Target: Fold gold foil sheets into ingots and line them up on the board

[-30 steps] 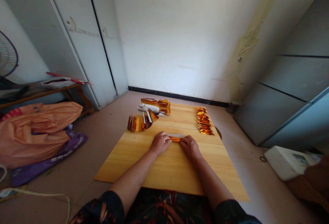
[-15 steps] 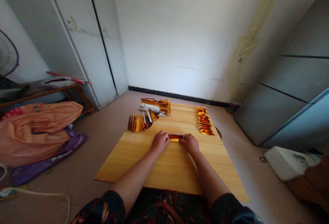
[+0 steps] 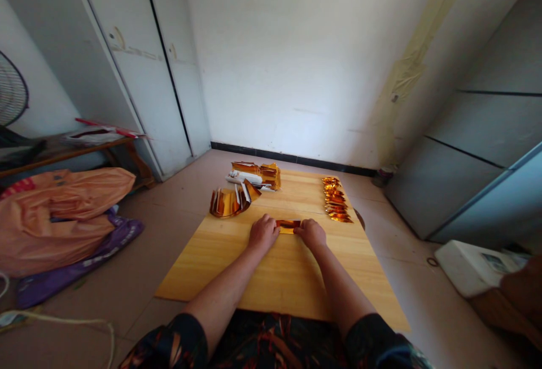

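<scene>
A small strip of gold foil paper [image 3: 288, 225] lies on the wooden board [image 3: 271, 273] between my hands. My left hand [image 3: 263, 233] pinches its left end with curled fingers. At the strip's right end, my right hand [image 3: 311, 233] presses down, fingers closed. Both hands rest on the board near its middle.
A curved stack of gold foil sheets [image 3: 228, 201] and a pile of foil packs [image 3: 258, 175] sit at the board's far left. A row of folded gold pieces [image 3: 336, 200] lies at the far right. Orange bags [image 3: 59, 211] lie on the floor at left, a white box [image 3: 470, 267] at right.
The white back of the strip has been folded over, so only gold shows. My hands have drawn slightly closer together on it.
</scene>
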